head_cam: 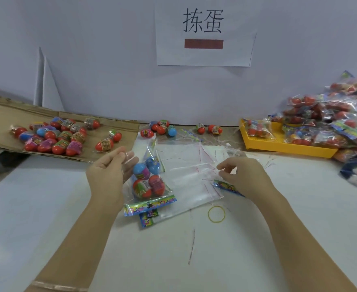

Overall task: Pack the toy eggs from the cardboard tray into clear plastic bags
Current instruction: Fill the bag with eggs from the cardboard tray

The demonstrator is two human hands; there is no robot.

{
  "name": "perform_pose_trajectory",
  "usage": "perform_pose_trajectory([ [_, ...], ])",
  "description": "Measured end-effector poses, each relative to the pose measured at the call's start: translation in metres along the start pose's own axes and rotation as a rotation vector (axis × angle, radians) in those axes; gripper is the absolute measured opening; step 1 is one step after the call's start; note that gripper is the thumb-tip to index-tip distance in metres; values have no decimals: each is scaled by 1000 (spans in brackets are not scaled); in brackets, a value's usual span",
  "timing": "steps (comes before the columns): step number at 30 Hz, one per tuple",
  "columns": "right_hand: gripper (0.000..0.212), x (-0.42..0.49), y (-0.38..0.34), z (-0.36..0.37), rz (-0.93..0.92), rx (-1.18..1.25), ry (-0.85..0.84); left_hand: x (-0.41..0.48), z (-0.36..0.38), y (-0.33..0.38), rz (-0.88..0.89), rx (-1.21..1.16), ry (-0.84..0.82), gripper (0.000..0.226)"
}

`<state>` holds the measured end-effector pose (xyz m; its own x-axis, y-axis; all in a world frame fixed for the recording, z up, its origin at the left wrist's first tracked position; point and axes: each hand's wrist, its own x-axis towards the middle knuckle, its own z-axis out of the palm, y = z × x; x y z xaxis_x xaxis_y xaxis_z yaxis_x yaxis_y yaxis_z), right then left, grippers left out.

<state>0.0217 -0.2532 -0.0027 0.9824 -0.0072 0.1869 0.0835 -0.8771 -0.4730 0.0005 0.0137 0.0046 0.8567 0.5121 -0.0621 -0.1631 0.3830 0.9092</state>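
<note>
A clear plastic bag [146, 184] with several red and blue toy eggs inside lies tilted at the table's middle, its colourful header card toward me. My left hand [108, 169] pinches the bag's upper edge beside the eggs. My right hand [239, 173] pinches the edge of a pile of empty clear bags [192, 178] spread flat to the right. The cardboard tray [3, 123] at the back left holds several loose toy eggs [53, 138].
More loose eggs [163, 128] lie along the back wall. A yellow plastic tray [278, 144] at the back right is heaped with filled bags [331, 123]. A yellow rubber band [216, 214] lies near the empty bags. A paper sign [204, 30] hangs on the wall.
</note>
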Motion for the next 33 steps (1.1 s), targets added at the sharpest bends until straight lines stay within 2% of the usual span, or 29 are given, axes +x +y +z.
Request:
perform_pose_trajectory([
  [3,29,-2,-5,-1,-33,-50,-113,-1,2,0,-12,-4,-12,20],
  [6,50,-4,-4,-12,-8,-7,-132,-3,4,2,0,-1,-49,20],
  [8,55,-5,-6,-21,4,44,-105,-5,4,4,14,8,-67,20],
  [12,46,-7,-14,-35,-17,193,-92,-9,7,7,28,13,-92,20],
  [14,23,-9,-19,-39,5,330,-17,-11,9,9,27,-2,-110,21],
  [15,30,-10,-25,-41,4,405,38,-13,11,10,25,-20,-123,21],
  [16,46,-11,-31,-42,-8,545,80,-16,12,11,20,-44,-139,21],
  [17,52,-12,-37,-40,-29,719,98,-20,13,11,15,-68,-159,21],
  [19,47,-16,-51,-30,-32,919,6,-27,16,11,11,-111,-209,21],
  [21,53,-22,-64,-16,20,955,-160,-34,19,9,12,-132,-256,22],
  [23,50,-26,-73,-3,74,1047,-232,-39,21,6,11,-127,-294,22],
  [27,29,-29,-80,7,144,1272,-205,-41,23,3,0,-132,-316,20],
  [30,25,-28,-79,8,165,1318,-167,-38,23,4,-33,-116,-347,20],
  [33,25,-28,-78,8,191,1352,-148,-38,23,4,-85,-74,-385,33],
])
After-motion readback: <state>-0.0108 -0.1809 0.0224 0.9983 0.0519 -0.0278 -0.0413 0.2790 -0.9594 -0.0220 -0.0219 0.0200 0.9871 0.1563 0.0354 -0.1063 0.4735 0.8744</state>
